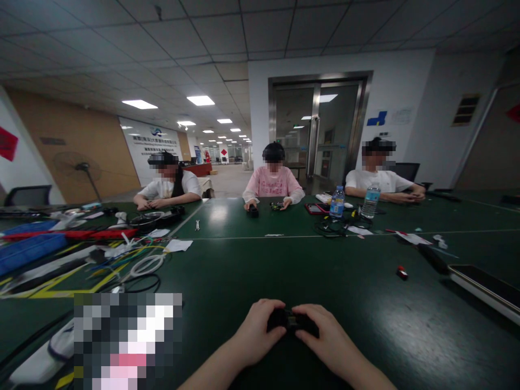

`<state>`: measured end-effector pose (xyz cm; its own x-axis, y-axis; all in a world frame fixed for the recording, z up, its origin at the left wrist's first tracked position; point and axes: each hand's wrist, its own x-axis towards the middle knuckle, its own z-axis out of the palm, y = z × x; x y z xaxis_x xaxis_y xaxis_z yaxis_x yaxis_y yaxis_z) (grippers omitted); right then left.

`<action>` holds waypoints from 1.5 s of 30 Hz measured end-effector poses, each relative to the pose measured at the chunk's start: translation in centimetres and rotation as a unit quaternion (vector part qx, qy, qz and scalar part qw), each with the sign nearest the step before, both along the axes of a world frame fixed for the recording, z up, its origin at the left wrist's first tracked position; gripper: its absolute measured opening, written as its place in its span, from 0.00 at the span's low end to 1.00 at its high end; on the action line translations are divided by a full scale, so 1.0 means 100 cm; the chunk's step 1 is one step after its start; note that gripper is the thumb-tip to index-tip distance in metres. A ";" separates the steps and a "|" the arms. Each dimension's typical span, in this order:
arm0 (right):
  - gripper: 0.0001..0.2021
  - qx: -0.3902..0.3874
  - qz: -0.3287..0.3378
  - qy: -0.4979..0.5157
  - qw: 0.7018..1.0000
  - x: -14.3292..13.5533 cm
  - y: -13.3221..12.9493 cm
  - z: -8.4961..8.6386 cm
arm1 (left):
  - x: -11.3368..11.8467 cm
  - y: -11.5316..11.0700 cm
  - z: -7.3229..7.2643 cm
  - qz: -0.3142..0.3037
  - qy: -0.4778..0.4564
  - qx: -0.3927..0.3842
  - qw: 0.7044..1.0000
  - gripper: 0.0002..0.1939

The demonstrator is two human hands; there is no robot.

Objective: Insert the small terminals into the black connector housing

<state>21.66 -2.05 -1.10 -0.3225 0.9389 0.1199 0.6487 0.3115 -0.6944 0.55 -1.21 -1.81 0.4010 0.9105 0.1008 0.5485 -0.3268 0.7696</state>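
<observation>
From here, the left hand point(260, 331) and right hand point(325, 331) are each clamped on an end of the black object point(291, 322), at the near side of the green table point(227, 265). It looks like a two-handed handling step, the next move calling for a steady hold

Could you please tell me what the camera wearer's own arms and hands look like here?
The left hand and right hand are ungloved, and no ring shows. Both forearms are bare, with no sleeve, watch, bracelet or attached cable in view.
</observation>
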 end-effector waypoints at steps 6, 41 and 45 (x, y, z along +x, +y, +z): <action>0.14 0.005 0.011 -0.002 1.000 -0.001 0.000 0.002 | -0.001 0.000 -0.003 -0.009 0.000 0.034 0.999 0.25; 0.12 0.000 0.010 -0.013 1.000 -0.003 0.000 0.003 | 0.003 0.000 0.003 -0.012 0.046 0.054 0.997 0.21; 0.12 0.000 0.009 -0.013 1.000 -0.003 0.000 0.003 | 0.003 -0.001 0.003 -0.013 0.046 0.054 0.997 0.19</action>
<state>21.33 -2.07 -0.77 -0.3417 0.9331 0.1119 0.6611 0.3233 -0.6771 0.88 -1.29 -1.50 0.4368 0.8853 0.1593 0.6049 -0.4201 0.6764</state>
